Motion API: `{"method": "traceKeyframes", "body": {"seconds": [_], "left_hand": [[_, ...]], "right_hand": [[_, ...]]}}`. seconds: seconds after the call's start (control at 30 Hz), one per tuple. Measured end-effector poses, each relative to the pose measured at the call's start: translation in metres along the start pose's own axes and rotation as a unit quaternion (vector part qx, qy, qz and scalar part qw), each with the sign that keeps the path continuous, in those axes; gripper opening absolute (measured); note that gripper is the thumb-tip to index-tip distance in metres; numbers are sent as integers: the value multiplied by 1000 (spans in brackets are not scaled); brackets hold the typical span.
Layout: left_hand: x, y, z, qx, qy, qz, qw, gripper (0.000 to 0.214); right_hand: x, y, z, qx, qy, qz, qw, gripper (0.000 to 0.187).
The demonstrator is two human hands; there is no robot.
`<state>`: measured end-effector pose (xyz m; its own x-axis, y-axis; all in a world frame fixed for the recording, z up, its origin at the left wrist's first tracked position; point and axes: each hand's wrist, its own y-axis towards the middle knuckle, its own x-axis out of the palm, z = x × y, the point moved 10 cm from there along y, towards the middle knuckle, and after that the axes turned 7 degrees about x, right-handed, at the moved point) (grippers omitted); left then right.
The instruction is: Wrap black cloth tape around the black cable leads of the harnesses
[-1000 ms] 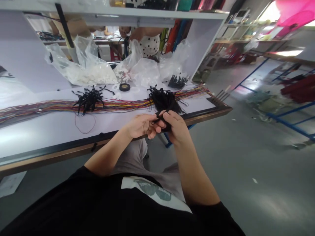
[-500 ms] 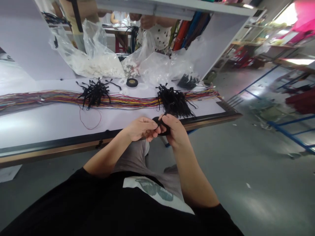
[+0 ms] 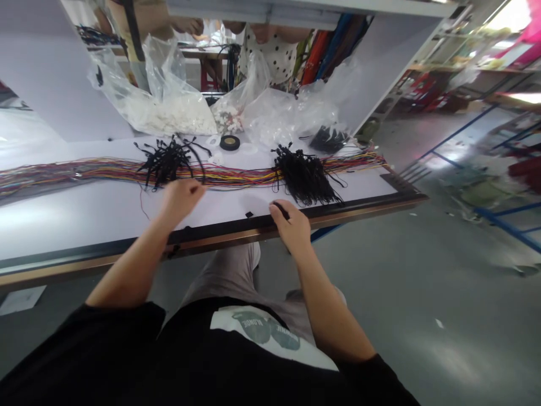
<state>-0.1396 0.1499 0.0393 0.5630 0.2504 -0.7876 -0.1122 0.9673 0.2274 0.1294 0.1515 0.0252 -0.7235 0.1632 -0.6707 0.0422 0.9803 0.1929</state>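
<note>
My left hand point(image 3: 182, 198) is closed over the front of the left bunch of short black cables point(image 3: 163, 160). A black cable point(image 3: 200, 160) curves up from its fingers and over toward that bunch. My right hand point(image 3: 293, 225) is closed around a roll of black tape point(image 3: 280, 209) at the table's front edge; fingers and thumb hide most of the roll. Just behind it lies a larger bunch of black cables point(image 3: 308, 177). A small black scrap point(image 3: 249, 214) sits near the edge, between my hands.
Long coloured wires point(image 3: 240, 176) run across the white table point(image 3: 105, 208) under both bunches. Behind them are another tape roll point(image 3: 229, 142), clear plastic bags point(image 3: 169, 110) of small white parts, and a dark bagged pile point(image 3: 327, 138). Another person in a dotted top point(image 3: 270, 59) is beyond the shelf opening.
My hands were together at the table edge and are now apart. My left hand has moved left to the left bunch with a black cable; my right hand keeps the tape roll.
</note>
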Motion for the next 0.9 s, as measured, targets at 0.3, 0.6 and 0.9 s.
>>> {"method": "traceKeyframes", "body": {"seconds": [0.3, 0.6, 0.9], "left_hand": [[-39, 45, -89, -77, 65, 68, 993, 42], [33, 11, 5, -27, -257, -35, 965, 5], [96, -1, 91, -64, -691, -21, 720, 17]], "right_hand": [[29, 79, 2, -10, -373, 36, 927, 33], [7, 38, 5, 14, 31, 102, 994, 30], [3, -41, 2, 48, 254, 56, 964, 17]]}}
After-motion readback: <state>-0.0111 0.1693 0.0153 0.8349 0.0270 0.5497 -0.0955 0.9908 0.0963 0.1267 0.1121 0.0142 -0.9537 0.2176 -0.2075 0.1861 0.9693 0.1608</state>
